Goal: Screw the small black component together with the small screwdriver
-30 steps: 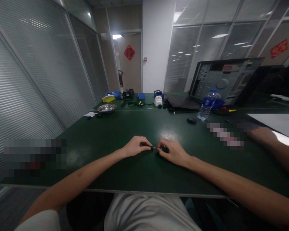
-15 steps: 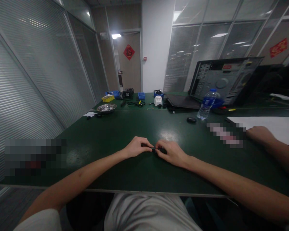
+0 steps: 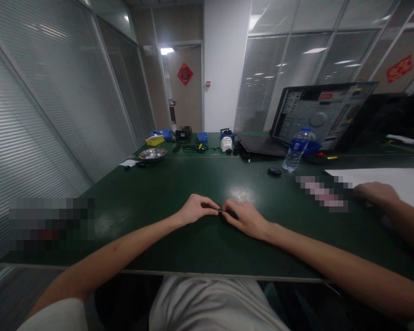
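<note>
Over the green table (image 3: 179, 184), my left hand (image 3: 196, 209) and my right hand (image 3: 244, 217) meet almost fingertip to fingertip. Thumb and index finger of my left hand pinch something tiny, with a hint of green at the tips; its kind is too small to tell. My right hand is closed, its fingers curled round something mostly hidden, with a dark patch under the palm. A thin, light sliver (image 3: 221, 211) shows between the two sets of fingertips. I cannot tell which hand holds it.
At right, another person's hand (image 3: 376, 192) rests by a white sheet (image 3: 407, 177). A water bottle (image 3: 296, 151), a black mouse (image 3: 274, 171) and a computer case (image 3: 317, 115) stand nearby. A metal bowl (image 3: 152, 155), a yellow tray (image 3: 155, 140) and cables (image 3: 195, 148) lie farther back.
My fingertips have risen very slightly, still close together with the same pinch. The other person's hand at right has shifted a little to the right.
</note>
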Available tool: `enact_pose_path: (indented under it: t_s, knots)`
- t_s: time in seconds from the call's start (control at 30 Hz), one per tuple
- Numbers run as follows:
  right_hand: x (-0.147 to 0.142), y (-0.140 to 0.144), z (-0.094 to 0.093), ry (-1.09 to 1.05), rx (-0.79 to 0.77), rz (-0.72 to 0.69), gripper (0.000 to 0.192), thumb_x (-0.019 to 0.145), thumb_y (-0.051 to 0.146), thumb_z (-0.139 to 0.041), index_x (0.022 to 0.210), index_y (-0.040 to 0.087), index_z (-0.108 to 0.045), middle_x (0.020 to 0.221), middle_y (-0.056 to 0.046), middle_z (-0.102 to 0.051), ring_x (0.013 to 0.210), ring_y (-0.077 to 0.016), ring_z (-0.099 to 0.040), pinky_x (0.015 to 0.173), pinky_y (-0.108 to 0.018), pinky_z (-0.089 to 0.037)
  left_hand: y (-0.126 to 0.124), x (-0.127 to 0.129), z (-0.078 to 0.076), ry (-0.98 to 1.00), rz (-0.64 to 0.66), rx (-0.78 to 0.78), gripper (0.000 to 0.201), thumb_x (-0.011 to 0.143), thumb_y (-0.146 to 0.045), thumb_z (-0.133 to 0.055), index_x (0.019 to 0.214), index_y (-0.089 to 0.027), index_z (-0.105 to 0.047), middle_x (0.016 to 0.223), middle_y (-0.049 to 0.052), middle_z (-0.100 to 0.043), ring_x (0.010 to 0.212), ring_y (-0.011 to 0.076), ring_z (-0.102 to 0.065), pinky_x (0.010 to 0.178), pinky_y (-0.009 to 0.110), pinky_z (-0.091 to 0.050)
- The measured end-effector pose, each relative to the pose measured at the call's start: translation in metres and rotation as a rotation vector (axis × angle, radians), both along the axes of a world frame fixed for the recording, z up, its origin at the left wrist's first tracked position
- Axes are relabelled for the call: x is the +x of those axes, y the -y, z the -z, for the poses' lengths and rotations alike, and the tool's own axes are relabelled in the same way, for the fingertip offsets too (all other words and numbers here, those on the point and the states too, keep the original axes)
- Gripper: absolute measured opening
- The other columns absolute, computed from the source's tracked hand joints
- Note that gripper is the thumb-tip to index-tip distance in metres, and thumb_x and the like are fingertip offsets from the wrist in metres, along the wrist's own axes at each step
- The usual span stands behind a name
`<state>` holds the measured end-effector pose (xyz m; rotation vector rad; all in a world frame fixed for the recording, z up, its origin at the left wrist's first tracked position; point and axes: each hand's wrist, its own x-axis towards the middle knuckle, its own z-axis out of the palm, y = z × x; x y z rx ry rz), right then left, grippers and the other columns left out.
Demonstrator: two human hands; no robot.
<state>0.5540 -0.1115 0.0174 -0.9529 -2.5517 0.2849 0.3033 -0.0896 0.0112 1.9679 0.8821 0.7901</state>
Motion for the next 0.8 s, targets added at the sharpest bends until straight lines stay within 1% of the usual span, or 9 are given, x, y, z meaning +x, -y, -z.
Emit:
enact_pose_path:
  t_s: [0.1,0.2,0.27,0.33,0.4,0.5,0.6,0.7,0.8]
  knots:
    - [0.001,0.0,0.0,0.025,0.005,-0.001,0.014,0.103,0.033,-0.051,0.109,0.022,-0.057,0.101,-0.003,-0.066,0.083,-0.0177,-0.062,0.072,-0.029,-0.042,0.0,-0.001,-0.003,0.011,0.021,-0.017,0.025,0.083,-0.034,-0.08,0.102,-0.018,-0.082,0.1,0.007,-0.078,0.092,0.0213,-0.071,0.086,0.03,-0.052]
    - [0.001,0.001,0.0,0.044,0.006,0.001,0.014,0.103,0.034,-0.051,0.109,0.022,-0.057,0.101,-0.003,-0.066,0.082,-0.0174,-0.062,0.071,-0.029,-0.042,-0.003,-0.003,-0.006,0.035,0.027,0.021,0.021,0.084,-0.032,-0.079,0.1,-0.018,-0.082,0.102,0.007,-0.076,0.093,0.0203,-0.069,0.086,0.029,-0.051]
    - [0.001,0.002,-0.001,0.044,0.011,0.009,0.014,0.103,0.033,-0.051,0.108,0.022,-0.057,0.1,-0.003,-0.066,0.081,-0.0172,-0.062,0.07,-0.028,-0.041,-0.007,-0.005,-0.006,0.016,-0.024,0.08,0.019,0.085,-0.031,-0.079,0.099,-0.018,-0.082,0.102,0.007,-0.074,0.091,0.0191,-0.068,0.082,0.028,-0.05]
    - [0.0,0.003,-0.002,0.036,0.02,0.016,0.013,0.103,0.033,-0.052,0.107,0.022,-0.057,0.099,-0.003,-0.066,0.08,-0.0169,-0.062,0.07,-0.028,-0.041,-0.012,-0.006,-0.005,-0.044,-0.091,0.143,0.018,0.085,-0.031,-0.078,0.098,-0.019,-0.082,0.099,0.006,-0.073,0.086,0.018,-0.066,0.077,0.028,-0.048]
    - [0.0,0.004,-0.002,0.028,0.023,0.017,0.013,0.103,0.032,-0.052,0.107,0.022,-0.058,0.099,-0.003,-0.066,0.08,-0.0167,-0.062,0.07,-0.028,-0.041,-0.017,-0.007,-0.002,-0.112,-0.114,0.198,0.016,0.086,-0.031,-0.077,0.098,-0.02,-0.082,0.097,0.006,-0.071,0.085,0.0178,-0.064,0.076,0.028,-0.047]
    - [0.0,0.004,-0.003,0.016,0.015,0.017,0.013,0.102,0.032,-0.052,0.107,0.022,-0.058,0.098,-0.003,-0.066,0.081,-0.0165,-0.062,0.071,-0.028,-0.041,-0.023,-0.008,0.003,-0.179,-0.079,0.261,0.016,0.088,-0.031,-0.076,0.099,-0.022,-0.082,0.097,0.005,-0.07,0.089,0.0189,-0.063,0.08,0.029,-0.047]
    - [0.0,0.004,-0.005,0.015,0.014,0.021,0.013,0.102,0.031,-0.052,0.107,0.021,-0.059,0.098,-0.003,-0.067,0.081,-0.0165,-0.063,0.072,-0.028,-0.042,-0.022,-0.011,0.003,-0.217,-0.048,0.295,0.019,0.09,-0.031,-0.074,0.105,-0.022,-0.08,0.101,0.006,-0.069,0.095,0.02,-0.063,0.085,0.031,-0.048]
    - [0.0,0.007,-0.008,0.036,0.023,0.004,0.015,0.102,0.031,-0.051,0.109,0.021,-0.06,0.1,-0.003,-0.068,0.082,-0.0167,-0.064,0.072,-0.028,-0.043,-0.013,-0.012,-0.003,-0.232,-0.029,0.352,0.022,0.093,-0.025,-0.067,0.113,-0.022,-0.077,0.11,0.007,-0.069,0.105,0.0212,-0.062,0.094,0.034,-0.048]
    - [-0.004,0.023,-0.015,0.06,0.024,-0.057,0.019,0.103,0.031,-0.049,0.115,0.022,-0.06,0.105,-0.003,-0.071,0.081,-0.0163,-0.067,0.072,-0.028,-0.045,0.0,-0.009,-0.011,-0.25,0.021,0.43,0.027,0.095,-0.018,-0.06,0.117,-0.023,-0.074,0.116,0.007,-0.069,0.112,0.0221,-0.06,0.102,0.037,-0.045]
